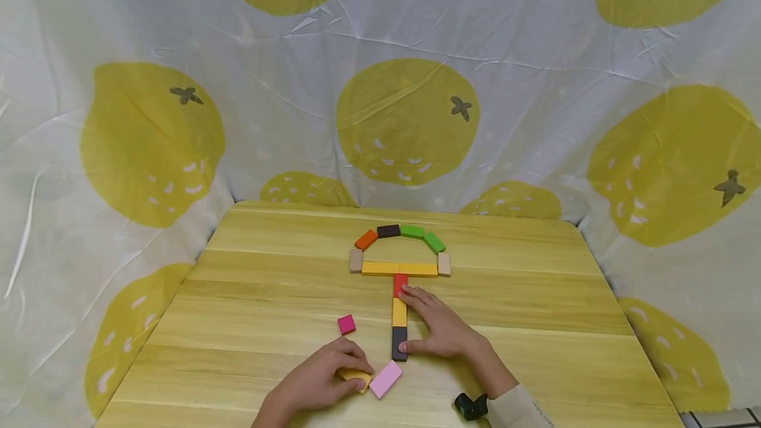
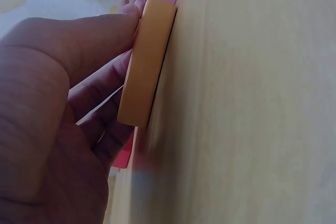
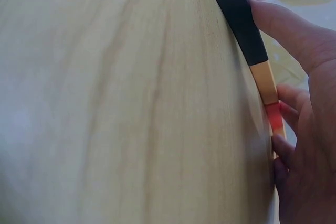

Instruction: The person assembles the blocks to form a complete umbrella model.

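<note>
My left hand pinches a yellow block between thumb and fingers, low over the table. One end of it meets a pink block that lies slanted below the column. My right hand spreads along the column's right side. Its thumb touches the black block at the bottom, and its fingertips rest at the red block on top. Between these two lies another yellow block. Just beyond the left hand sits a small magenta cube.
Above the column, two yellow blocks form a crossbar with a pale wooden block at either end. Orange, dark and green blocks arch over it. A black device is beside the right wrist. A lemon-print cloth hangs behind the table.
</note>
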`<action>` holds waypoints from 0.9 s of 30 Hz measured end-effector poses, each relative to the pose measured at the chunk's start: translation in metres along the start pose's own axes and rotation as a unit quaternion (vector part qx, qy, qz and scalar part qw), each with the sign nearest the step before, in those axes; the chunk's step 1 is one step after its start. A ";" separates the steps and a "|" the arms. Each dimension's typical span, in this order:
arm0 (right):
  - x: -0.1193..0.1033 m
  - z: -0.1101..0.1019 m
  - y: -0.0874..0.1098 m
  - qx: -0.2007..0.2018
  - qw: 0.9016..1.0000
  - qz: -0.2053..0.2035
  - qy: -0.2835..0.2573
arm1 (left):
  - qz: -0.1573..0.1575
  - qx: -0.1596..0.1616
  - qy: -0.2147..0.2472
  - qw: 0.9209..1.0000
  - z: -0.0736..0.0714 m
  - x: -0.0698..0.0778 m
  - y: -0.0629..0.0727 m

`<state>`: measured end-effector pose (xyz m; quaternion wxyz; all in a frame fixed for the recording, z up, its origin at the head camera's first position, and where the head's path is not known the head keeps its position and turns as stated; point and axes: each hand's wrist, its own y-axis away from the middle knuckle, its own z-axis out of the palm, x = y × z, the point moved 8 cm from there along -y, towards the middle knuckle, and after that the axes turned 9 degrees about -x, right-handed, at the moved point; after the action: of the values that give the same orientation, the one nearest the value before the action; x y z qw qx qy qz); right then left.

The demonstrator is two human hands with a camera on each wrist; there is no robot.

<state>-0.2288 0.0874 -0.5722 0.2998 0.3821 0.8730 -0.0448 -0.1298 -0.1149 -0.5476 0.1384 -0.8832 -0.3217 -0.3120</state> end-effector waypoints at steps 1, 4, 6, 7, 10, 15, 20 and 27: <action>0.000 0.000 0.000 -0.001 1.000 -0.001 0.000 | 0.001 0.001 0.002 1.000 0.000 0.000 0.000; 0.000 0.000 0.000 0.000 1.000 -0.004 0.002 | 0.002 0.001 0.007 1.000 0.002 -0.001 -0.002; -0.001 0.000 0.000 -0.001 1.000 -0.004 0.002 | 0.002 0.000 0.008 1.000 0.003 -0.002 -0.002; -0.001 0.000 0.000 -0.001 1.000 -0.005 0.002 | 0.001 0.000 0.009 1.000 0.003 -0.003 -0.002; -0.001 0.000 0.000 -0.001 1.000 -0.004 0.002 | -0.002 -0.003 0.012 1.000 0.005 -0.004 -0.003; -0.002 -0.001 0.001 0.000 1.000 -0.001 -0.002 | -0.006 -0.004 0.020 1.000 0.006 -0.006 -0.003; -0.001 -0.001 0.000 0.000 1.000 0.001 -0.003 | -0.014 -0.006 0.019 1.000 0.007 -0.006 -0.003; -0.001 0.000 0.000 -0.001 1.000 -0.001 -0.002 | -0.014 -0.008 0.023 1.000 0.008 -0.005 -0.003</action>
<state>-0.2284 0.0870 -0.5718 0.3020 0.3806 0.8729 -0.0449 -0.1313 -0.1118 -0.5565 0.1343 -0.8723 -0.3283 -0.3367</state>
